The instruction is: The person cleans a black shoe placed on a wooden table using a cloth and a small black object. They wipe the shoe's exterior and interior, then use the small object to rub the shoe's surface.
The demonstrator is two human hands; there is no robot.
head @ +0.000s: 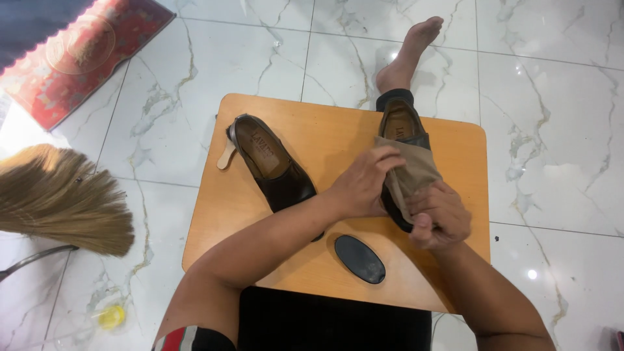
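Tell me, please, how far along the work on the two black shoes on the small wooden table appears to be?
Nothing clearly reads as finished. In hand: the left hand and right hand both press a tan cloth over the right-hand shoe. Left, by the look of it: the other shoe lies untouched on the table, beside a pale wooden stick, and the black oval sponge sits unused.
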